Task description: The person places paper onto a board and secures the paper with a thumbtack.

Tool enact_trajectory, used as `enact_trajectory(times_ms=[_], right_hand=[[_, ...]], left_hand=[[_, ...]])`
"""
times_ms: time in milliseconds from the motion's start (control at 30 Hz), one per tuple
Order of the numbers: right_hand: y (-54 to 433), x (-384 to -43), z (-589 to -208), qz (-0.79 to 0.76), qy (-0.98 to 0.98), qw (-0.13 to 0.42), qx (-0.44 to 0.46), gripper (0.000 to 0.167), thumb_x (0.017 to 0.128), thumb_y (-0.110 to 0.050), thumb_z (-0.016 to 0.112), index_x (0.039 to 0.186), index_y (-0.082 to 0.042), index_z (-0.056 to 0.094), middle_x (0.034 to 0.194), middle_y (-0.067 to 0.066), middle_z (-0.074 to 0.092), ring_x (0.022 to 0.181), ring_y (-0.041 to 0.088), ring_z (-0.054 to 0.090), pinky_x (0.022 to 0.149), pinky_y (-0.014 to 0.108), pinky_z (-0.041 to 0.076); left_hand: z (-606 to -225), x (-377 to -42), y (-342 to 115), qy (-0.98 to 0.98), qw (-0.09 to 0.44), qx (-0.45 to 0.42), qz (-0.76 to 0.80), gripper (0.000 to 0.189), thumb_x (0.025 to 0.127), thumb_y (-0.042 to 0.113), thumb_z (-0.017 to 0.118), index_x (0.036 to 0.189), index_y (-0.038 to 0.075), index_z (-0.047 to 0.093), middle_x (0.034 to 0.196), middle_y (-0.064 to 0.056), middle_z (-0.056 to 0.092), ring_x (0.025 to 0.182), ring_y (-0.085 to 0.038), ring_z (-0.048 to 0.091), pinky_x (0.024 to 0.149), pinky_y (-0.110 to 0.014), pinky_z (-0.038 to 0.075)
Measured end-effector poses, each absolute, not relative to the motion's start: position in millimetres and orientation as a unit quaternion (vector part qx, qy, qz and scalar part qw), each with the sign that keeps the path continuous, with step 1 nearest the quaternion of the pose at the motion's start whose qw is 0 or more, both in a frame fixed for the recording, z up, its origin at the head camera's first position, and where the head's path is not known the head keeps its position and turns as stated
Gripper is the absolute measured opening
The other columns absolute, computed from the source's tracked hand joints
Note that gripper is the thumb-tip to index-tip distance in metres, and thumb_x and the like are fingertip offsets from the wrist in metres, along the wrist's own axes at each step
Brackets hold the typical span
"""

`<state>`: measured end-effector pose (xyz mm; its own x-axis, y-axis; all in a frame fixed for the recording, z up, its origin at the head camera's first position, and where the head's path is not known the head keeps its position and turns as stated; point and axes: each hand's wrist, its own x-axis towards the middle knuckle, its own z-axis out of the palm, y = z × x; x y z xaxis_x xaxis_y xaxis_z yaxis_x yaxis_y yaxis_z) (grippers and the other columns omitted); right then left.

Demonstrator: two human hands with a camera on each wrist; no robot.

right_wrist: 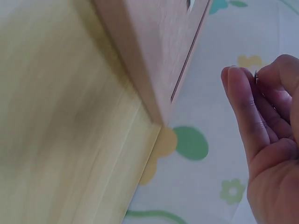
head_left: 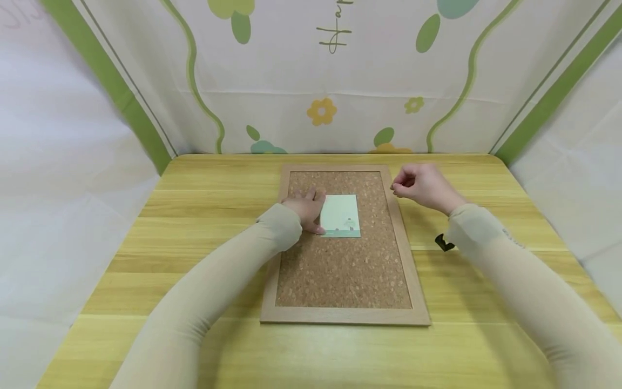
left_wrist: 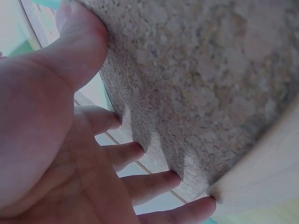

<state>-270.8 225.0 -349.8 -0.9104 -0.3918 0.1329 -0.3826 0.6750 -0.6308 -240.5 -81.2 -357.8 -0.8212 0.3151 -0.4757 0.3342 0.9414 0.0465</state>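
A pale green note card (head_left: 340,213) with a small drawing and a darker green strip along its bottom lies on a wood-framed cork board (head_left: 342,275). At the card's left side, my left hand (head_left: 307,208) rests with spread fingers. Its thumb touches the lower left corner of the card, and the fingertips (left_wrist: 135,148) press on the cork in the left wrist view. My right hand (head_left: 423,186) is raised near the board's upper right edge. Between its thumb and index finger it pinches a tiny metal thumbtack (right_wrist: 256,77), mostly covered by the fingers.
The board lies on a light wooden table (head_left: 204,216). A small black object (head_left: 444,242) shows beside the right sleeve, its kind unclear. Behind the table hangs a white cloth (head_left: 282,70) with flowers and green lines.
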Motion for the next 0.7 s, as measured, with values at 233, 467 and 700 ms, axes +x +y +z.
enact_trajectory(times_ms=[233,467,700], right_hand=[[209.5,-258.8,-352.8,-0.377,0.895,0.024,-0.236,0.009,0.091,-0.01,0.073,0.096,-0.002,0.074,0.089,0.009,0.072,0.079,0.018,0.069,0.068,0.021,0.054],[201.2,-249.8,-356.6,-0.391,0.889,0.056,-0.232,0.021,0.091,-0.016,0.074,0.105,-0.001,0.075,0.095,0.009,0.074,0.082,0.018,0.069,0.069,0.023,0.055],[195.8,-243.3,-358.7,-0.397,0.889,0.079,-0.215,0.023,0.089,-0.014,0.076,0.108,-0.002,0.075,0.097,0.006,0.074,0.085,0.019,0.067,0.07,0.024,0.054]], left_hand=[[-358.6,-241.0,-81.0,0.953,0.249,0.171,-0.017,0.107,0.085,0.057,0.065,0.161,0.016,0.003,0.165,-0.015,-0.002,0.146,-0.049,0.004,0.112,-0.062,0.022],[-357.4,-239.3,-80.7,0.954,0.241,0.179,-0.024,0.105,0.086,0.057,0.064,0.161,0.015,0.004,0.165,-0.016,0.0,0.146,-0.049,0.008,0.112,-0.06,0.024],[-355.4,-237.4,-80.7,0.955,0.239,0.176,-0.018,0.104,0.086,0.056,0.065,0.161,0.014,0.005,0.165,-0.016,0.0,0.146,-0.049,0.009,0.112,-0.061,0.023]])
